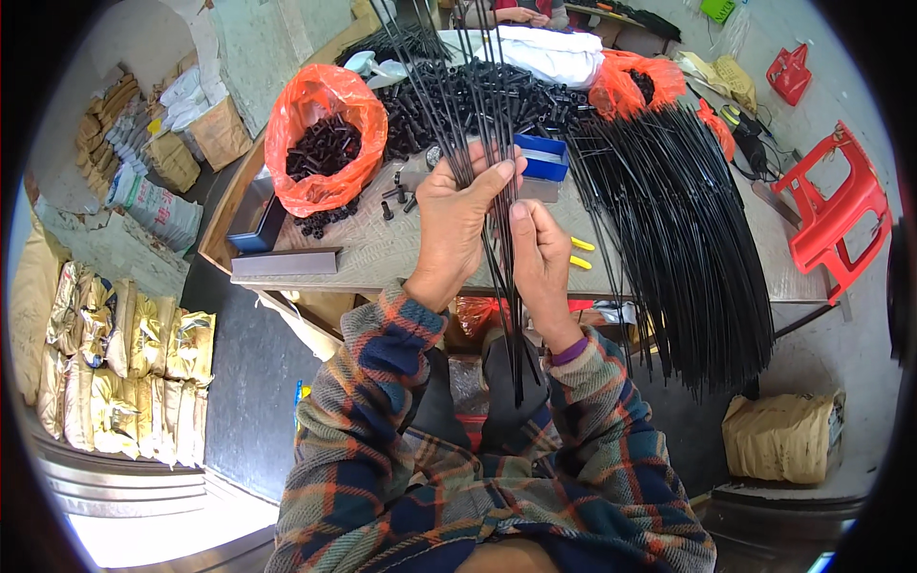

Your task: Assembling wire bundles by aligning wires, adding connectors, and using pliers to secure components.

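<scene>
A loose bundle of long thin black rods (517, 355) runs upright in front of me, its upper ends fanned apart over the table. My left hand (457, 222) is closed around the bundle's middle, thumb across the rods. Just below and to the right, my right hand (543, 260) pinches the rods between thumb and curled fingers. Their lower ends hang past the table's front edge above my lap. Right of my hands, a thick heap of similar black rods (683, 258) lies on the table and droops over its edge.
Small black tubular parts (497, 91) are heaped behind my hands. An orange bag (356, 191) of black parts stands left, near a dark blue tray (256, 218). A blue box (541, 158) and yellow-handled tool (581, 253) lie close by. A red plastic stool (812, 181) is at right.
</scene>
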The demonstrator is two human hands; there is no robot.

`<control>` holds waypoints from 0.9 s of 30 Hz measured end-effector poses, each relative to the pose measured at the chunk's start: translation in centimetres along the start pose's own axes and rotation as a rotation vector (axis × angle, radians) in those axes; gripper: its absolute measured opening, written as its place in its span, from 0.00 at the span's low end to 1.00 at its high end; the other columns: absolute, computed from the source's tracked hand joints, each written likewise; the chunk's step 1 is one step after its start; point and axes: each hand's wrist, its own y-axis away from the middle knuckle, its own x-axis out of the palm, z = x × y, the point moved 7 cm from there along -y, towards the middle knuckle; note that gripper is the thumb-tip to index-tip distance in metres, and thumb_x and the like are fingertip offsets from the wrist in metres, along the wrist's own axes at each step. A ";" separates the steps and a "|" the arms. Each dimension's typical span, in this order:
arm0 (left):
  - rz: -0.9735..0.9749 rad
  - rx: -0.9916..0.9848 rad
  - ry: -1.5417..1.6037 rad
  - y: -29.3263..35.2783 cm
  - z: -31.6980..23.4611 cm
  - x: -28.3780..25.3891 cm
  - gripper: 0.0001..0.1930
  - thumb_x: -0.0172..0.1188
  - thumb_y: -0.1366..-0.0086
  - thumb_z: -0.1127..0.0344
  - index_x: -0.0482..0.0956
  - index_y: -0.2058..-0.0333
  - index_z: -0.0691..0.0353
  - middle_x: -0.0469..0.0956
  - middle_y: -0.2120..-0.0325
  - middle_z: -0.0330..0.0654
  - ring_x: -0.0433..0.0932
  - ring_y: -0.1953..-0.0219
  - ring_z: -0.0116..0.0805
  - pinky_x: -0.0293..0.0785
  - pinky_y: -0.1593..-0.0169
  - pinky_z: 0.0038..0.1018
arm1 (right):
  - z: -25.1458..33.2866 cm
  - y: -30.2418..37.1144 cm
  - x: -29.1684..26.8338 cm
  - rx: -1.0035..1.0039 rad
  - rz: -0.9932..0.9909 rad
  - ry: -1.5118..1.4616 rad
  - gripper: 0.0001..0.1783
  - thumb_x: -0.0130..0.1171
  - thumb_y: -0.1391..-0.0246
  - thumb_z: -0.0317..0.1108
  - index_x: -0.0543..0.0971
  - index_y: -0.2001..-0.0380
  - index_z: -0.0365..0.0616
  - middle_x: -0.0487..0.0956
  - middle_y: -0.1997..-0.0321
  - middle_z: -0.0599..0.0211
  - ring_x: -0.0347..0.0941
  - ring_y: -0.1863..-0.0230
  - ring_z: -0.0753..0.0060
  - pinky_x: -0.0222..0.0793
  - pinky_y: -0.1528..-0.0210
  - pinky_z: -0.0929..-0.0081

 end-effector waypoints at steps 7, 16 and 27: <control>-0.011 0.066 -0.148 -0.6 -1.4 -1.5 0.12 0.56 0.45 0.80 0.70 0.61 0.69 0.76 0.62 0.50 0.78 0.62 0.35 0.76 0.58 0.25 | -2.0 -11.6 -4.5 -0.153 0.046 0.384 0.15 0.46 0.46 0.34 0.77 0.80 0.40 0.68 0.86 0.74 0.62 0.84 0.85 0.56 0.82 0.82; -0.013 0.062 -0.137 -0.7 -2.5 -2.5 0.16 0.55 0.45 0.81 0.67 0.57 0.71 0.75 0.59 0.50 0.76 0.59 0.33 0.74 0.56 0.25 | -11.7 -11.1 -18.1 0.122 -0.005 1.081 0.16 0.45 0.50 0.37 0.78 0.81 0.39 0.76 0.81 0.56 0.73 0.77 0.61 0.69 0.70 0.67; -0.037 0.068 -0.038 -0.3 -1.2 -2.0 0.14 0.56 0.45 0.80 0.69 0.58 0.70 0.75 0.59 0.49 0.76 0.58 0.35 0.74 0.56 0.26 | -4.4 -1.9 -2.7 0.331 0.408 0.064 0.17 0.49 0.42 0.42 0.72 0.59 0.39 0.76 0.74 0.69 0.73 0.70 0.78 0.70 0.67 0.79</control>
